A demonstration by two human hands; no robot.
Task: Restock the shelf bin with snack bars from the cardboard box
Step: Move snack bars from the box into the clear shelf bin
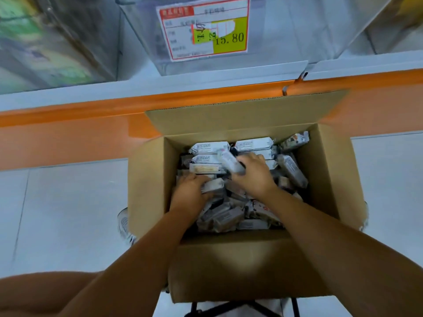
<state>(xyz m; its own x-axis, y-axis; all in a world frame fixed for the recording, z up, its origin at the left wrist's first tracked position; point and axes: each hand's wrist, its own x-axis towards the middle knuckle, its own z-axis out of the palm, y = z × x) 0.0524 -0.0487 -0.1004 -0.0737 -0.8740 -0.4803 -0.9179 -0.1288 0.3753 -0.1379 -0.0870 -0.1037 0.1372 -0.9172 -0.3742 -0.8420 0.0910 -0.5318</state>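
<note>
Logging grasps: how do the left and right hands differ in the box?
The left hand grips in the near jumbled pile; the right hand grips over the stacked rows. The left hand's bar looks clearer and nearly flat; the right hand's bar is tilted and blurred. Both hands are inside the open cardboard box.

price tag (pixel 203 28) above orange ledge (pixel 68 124)

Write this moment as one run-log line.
stage: pick | left hand: grips snack bar in cardboard box | right hand: grips second bar | shelf bin: untouched
</note>
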